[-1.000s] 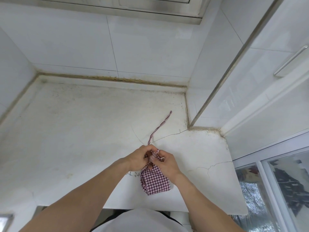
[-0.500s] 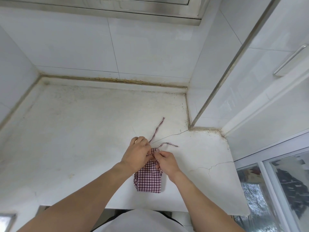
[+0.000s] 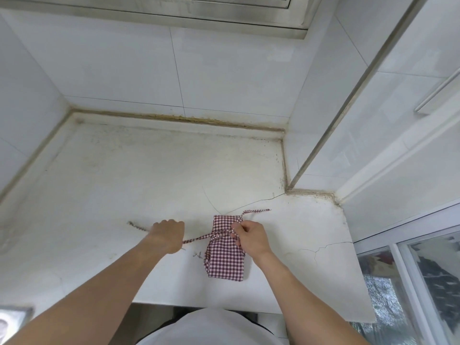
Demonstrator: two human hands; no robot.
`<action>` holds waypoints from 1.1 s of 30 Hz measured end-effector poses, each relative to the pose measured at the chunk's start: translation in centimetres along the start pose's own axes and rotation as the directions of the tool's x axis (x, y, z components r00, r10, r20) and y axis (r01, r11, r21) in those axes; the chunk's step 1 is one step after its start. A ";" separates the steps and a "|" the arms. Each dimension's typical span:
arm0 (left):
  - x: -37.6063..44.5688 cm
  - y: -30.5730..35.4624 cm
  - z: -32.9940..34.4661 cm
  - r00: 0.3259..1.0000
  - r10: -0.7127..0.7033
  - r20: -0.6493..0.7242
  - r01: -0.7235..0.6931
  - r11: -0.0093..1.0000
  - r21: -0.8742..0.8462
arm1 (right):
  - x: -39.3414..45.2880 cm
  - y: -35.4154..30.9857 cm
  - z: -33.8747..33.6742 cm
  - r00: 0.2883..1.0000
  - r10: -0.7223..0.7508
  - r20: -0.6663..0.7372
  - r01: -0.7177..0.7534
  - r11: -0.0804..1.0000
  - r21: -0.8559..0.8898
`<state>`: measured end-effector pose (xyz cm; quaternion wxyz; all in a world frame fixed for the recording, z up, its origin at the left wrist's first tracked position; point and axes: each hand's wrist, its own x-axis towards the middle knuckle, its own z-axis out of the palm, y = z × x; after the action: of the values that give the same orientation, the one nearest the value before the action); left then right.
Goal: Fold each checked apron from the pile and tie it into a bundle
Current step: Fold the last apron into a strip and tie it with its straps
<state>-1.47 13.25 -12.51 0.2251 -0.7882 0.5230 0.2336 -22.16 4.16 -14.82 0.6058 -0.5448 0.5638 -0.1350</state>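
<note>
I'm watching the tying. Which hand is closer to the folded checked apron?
Right. The right hand touches the folded checked apron, pinching the strap on it; the left hand pulls a strap beside it.

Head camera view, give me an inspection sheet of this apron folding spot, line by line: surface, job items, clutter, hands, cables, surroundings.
Surface: white stone counter, stained, with cracks near the right corner.
Job's things: one folded checked apron lying flat near the front edge; a tie strap crosses it and runs out left; a second strap end lies at its far right corner. No pile in view.
Clutter: nothing seen.
Hands: left hand grips the strap, pulled out to the left; right hand pinches the strap on the apron.
Cables: nothing seen.
Surroundings: white tiled wall, range hood above, cabinet door at right, glass panel lower right.
</note>
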 end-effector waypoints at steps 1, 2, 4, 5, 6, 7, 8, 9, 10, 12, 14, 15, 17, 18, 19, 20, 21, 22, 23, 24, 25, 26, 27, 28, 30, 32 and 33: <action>-0.2 0.2 -0.3 1.000 -0.005 -0.027 0.005 1.000 0.020 | 0.0 -0.1 0.1 1.000 -0.011 0.004 0.011 0.999 -0.033; -0.3 0.7 -0.5 0.994 0.023 -0.106 -0.026 0.999 -0.026 | 0.0 -0.2 0.2 1.000 -0.020 0.013 0.021 0.998 -0.061; -0.2 2.5 -0.6 0.941 0.128 -0.313 -0.216 0.939 -0.267 | 0.0 -0.3 0.1 0.999 -0.033 0.032 0.036 0.995 -0.090; -0.4 3.6 -0.7 0.903 0.179 -0.390 -0.339 0.855 -0.393 | -0.1 -0.4 0.1 0.998 -0.041 0.038 0.045 0.994 -0.104; -0.6 4.7 -0.6 0.878 0.226 -0.423 -0.431 0.759 -0.489 | -0.1 -0.5 0.0 0.998 -0.051 0.039 0.056 0.991 -0.122; -0.8 5.6 -0.5 0.862 0.278 -0.424 -0.485 0.693 -0.534 | -0.3 -0.6 0.0 0.997 -0.061 0.040 0.066 0.988 -0.138; -0.9 6.5 -0.3 0.850 0.318 -0.420 -0.515 0.669 -0.536 | -0.4 -0.7 0.0 0.997 -0.070 0.041 0.076 0.986 -0.147; -0.9 7.2 0.0 0.842 0.342 -0.418 -0.530 0.668 -0.522 | -0.4 -0.7 0.0 0.996 -0.074 0.043 0.080 0.986 -0.148; -0.9 7.6 0.3 0.843 0.343 -0.415 -0.527 0.685 -0.504 | -0.5 -0.6 0.0 0.996 -0.071 0.047 0.077 0.987 -0.139; -0.7 8.2 0.8 0.864 0.297 -0.407 -0.477 0.742 -0.470 | -0.6 -0.4 0.1 0.998 -0.050 0.047 0.055 0.992 -0.117; -0.5 8.4 1.1 0.900 0.239 -0.363 -0.395 0.801 -0.451 | -0.7 -0.3 0.1 1.000 -0.015 0.027 0.018 0.996 -0.089; -0.4 8.4 1.2 0.912 0.223 -0.345 -0.366 0.823 -0.435 | -0.7 -0.2 0.2 1.000 0.006 0.011 -0.005 0.998 -0.067; -0.4 8.4 1.2 0.906 0.229 -0.356 -0.357 0.864 -0.354 | -0.8 -0.3 0.2 0.999 0.045 -0.016 -0.046 0.999 -0.022; -0.4 8.4 1.4 0.889 0.243 -0.387 -0.371 0.879 -0.299 | -0.8 -0.4 0.3 0.998 0.061 -0.020 -0.061 0.998 -0.004; -0.3 8.4 1.7 0.867 0.263 -0.423 -0.388 0.889 -0.244 | -0.8 -0.5 0.4 0.997 0.074 -0.019 -0.074 0.997 0.012; -0.2 8.3 2.0 0.841 0.281 -0.462 -0.407 0.891 -0.198 | -0.8 -0.6 0.4 0.996 0.083 -0.016 -0.083 0.996 0.023; -0.2 8.2 2.2 0.819 0.296 -0.490 -0.421 0.892 -0.164 | -0.8 -0.7 0.5 0.996 0.090 -0.015 -0.089 0.996 0.023; -0.3 8.0 2.2 0.796 0.306 -0.523 -0.437 0.887 -0.146 | -0.7 -0.9 0.4 0.995 0.093 -0.017 -0.093 0.996 0.015; -0.2 7.9 2.3 0.774 0.307 -0.554 -0.454 0.879 -0.147 | -0.7 -1.0 0.5 0.995 0.094 -0.020 -0.094 0.996 0.003; -0.2 7.8 2.4 0.760 0.311 -0.571 -0.468 0.871 -0.149 | -0.7 -1.0 0.5 0.995 0.093 -0.023 -0.093 0.996 -0.009; -0.1 7.6 2.4 0.753 0.308 -0.582 -0.470 0.870 -0.147 | -0.6 -1.1 0.5 0.996 0.091 -0.024 -0.091 0.996 -0.017; -0.1 7.6 2.4 0.759 0.308 -0.573 -0.474 0.865 -0.164 | -0.7 -1.2 0.5 0.995 0.093 -0.022 -0.093 0.995 -0.023; -0.2 7.5 2.4 0.769 0.301 -0.565 -0.473 0.861 -0.185 | -0.7 -1.2 0.5 0.995 0.096 -0.020 -0.096 0.995 -0.025; -0.3 7.5 2.4 0.770 0.302 -0.563 -0.480 0.855 -0.197 | -0.7 -1.3 0.5 0.995 0.101 -0.017 -0.101 0.995 -0.027; -0.3 7.3 2.4 0.728 0.323 -0.605 -0.510 0.844 -0.164 | -0.7 -1.4 0.3 0.994 0.112 -0.013 -0.112 0.993 -0.032; -0.4 7.0 2.2 0.701 0.324 -0.636 -0.525 0.838 -0.151 | -0.6 -1.4 0.2 0.993 0.120 -0.002 -0.120 0.993 -0.019; -0.4 6.7 2.1 0.691 0.323 -0.647 -0.534 0.831 -0.155 | -0.6 -1.4 0.2 0.992 0.124 0.005 -0.124 0.992 -0.008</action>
<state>-8.13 12.44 -14.69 -0.1481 -0.6996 0.6911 0.1050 -21.53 4.22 -13.42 0.6124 -0.5114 0.5956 -0.0935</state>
